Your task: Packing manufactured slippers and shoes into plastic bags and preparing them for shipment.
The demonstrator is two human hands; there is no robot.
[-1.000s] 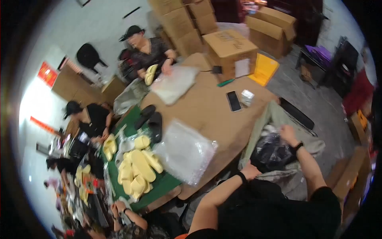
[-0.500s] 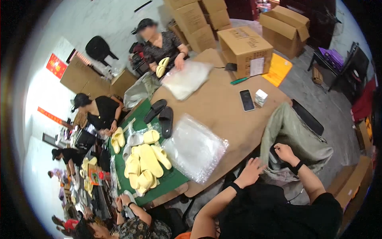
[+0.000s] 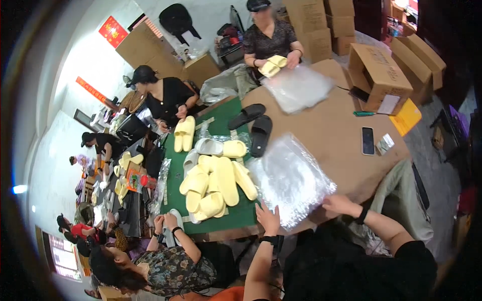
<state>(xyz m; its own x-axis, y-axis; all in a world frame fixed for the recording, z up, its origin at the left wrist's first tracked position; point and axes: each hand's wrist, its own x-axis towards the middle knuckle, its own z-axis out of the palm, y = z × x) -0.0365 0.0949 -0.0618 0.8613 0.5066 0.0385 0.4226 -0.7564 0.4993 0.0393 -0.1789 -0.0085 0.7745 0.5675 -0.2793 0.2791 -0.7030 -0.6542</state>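
Observation:
A stack of clear plastic bags lies at the near edge of the brown table. My left hand is at its left near corner, fingers spread and nothing held. At its right near corner is my right hand, fingers curled together; whether they grip the plastic I cannot make out. Left of the bags, a pile of yellow slippers covers part of a green mat. A grey slipper lies behind the pile, and a pair of black slides rests farther back.
A phone, a small white box and an open carton stand on the right of the table. A grey-green sack hangs near my right arm. Co-workers handle slippers across and to the left.
Both my hands have left the sack and come to the plastic bags. The view has turned left. The person across now holds the yellow slippers in both hands.

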